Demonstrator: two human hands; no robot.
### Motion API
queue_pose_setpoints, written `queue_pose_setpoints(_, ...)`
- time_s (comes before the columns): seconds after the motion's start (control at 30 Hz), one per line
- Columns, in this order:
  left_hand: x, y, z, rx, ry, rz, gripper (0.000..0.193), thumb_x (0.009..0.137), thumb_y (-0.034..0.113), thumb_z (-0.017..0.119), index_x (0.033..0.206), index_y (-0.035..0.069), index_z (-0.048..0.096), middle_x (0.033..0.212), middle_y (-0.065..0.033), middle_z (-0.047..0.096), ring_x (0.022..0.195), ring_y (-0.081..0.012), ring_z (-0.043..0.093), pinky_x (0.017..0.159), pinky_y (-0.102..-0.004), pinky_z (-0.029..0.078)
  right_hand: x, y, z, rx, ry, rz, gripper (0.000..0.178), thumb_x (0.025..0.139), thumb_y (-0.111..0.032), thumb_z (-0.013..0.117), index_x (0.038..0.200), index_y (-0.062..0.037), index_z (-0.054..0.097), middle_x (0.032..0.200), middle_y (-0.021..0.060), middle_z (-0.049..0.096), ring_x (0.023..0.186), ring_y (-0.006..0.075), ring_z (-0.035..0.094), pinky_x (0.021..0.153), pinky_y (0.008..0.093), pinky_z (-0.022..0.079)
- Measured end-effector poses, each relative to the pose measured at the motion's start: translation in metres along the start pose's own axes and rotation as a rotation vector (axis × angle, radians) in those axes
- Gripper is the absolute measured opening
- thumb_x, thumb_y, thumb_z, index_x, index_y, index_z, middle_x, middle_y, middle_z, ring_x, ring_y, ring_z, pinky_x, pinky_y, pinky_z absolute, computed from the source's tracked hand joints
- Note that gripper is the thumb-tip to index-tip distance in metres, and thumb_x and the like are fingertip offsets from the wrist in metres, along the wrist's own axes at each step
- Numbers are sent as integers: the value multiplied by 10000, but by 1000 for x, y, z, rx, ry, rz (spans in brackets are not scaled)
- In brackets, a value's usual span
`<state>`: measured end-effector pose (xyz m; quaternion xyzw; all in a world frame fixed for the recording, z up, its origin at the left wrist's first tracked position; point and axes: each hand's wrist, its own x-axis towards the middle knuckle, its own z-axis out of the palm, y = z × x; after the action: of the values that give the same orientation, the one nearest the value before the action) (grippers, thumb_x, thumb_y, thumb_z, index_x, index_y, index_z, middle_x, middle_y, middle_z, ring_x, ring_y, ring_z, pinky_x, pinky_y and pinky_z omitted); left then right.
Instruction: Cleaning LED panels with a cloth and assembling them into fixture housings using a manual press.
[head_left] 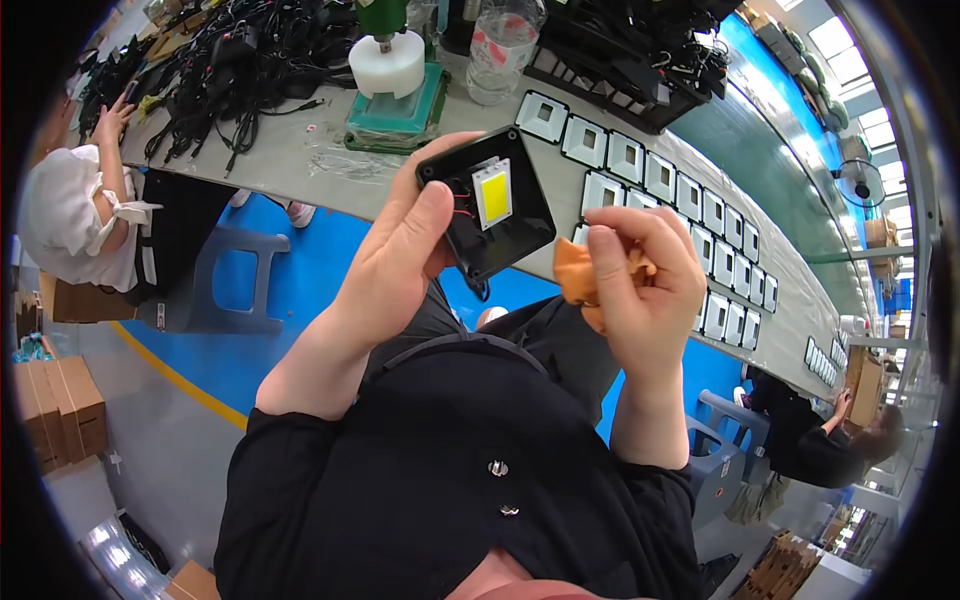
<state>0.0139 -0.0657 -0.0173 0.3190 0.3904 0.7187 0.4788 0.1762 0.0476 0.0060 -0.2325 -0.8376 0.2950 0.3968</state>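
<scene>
One case (526, 222), one cloth (573, 272)

No readable text; one label in view.
A red-and-white label (497, 48) wraps the clear bottle (489, 92) standing on the worktop (272, 160); its print is too small and blurred to read. A small pale mark (161, 316) shows on the grey stool (205, 290) at far left, likewise too small to make out.

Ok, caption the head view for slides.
Left hand holds an open black housing with a yellow panel; right hand holds an orange cloth.
</scene>
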Motion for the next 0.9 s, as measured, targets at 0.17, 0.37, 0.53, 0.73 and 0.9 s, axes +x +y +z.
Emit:
queue_pose_setpoints(0.17, -5, 0, 11, 188, -124, 218, 487, 1033, 239, 374, 1453, 30, 246, 1330, -114, 451, 1189, -166, 479, 1003, -297, 395, 10, -13, 27, -127, 15, -185, 347, 641, -183, 820, 933, -69, 673, 798, 35, 580, 569, 194, 573, 498, 289, 451)
queue_pose_setpoints(0.37, -11, -2, 7, 229, -123, 242, 500, 1027, 194, 383, 1465, 11, 226, 1340, -122, 448, 1195, -171, 467, 1010, -292, 375, 6, -17, 27, -44, 58, -197, 218, 712, 20, 754, 913, 9, 670, 907, 109, 645, 644, 146, 625, 550, 232, 494)
queue_pose_setpoints(0.53, -13, 2, 11, 205, -82, 251, 512, 1023, 185, 391, 1470, 5, 219, 1356, -121, 439, 1217, -170, 454, 1029, -292, 356, 11, -27, 24, -131, 9, -284, 326, 687, 13, 767, 1002, 12, 684, 922, 125, 665, 713, 171, 648, 605, 246, 517)
queue_pose_setpoints(0.73, -13, 0, 8, 245, -93, 310, 528, 1021, 193, 399, 1471, -9, 210, 1395, -132, 394, 1249, -181, 428, 1045, -300, 339, 9, -24, 28, -201, 19, -293, 412, 643, -18, 812, 1034, 8, 682, 906, 117, 678, 721, 175, 648, 643, 258, 521)
queue_pose_setpoints(0.9, -17, 3, 7, 220, -103, 335, 566, 1013, 209, 426, 1475, -23, 196, 1394, -159, 384, 1260, -206, 412, 1046, -306, 326, 10, -22, 23, -122, 78, -356, 423, 622, -114, 807, 1017, -29, 681, 821, 54, 666, 592, 169, 601, 505, 277, 418)
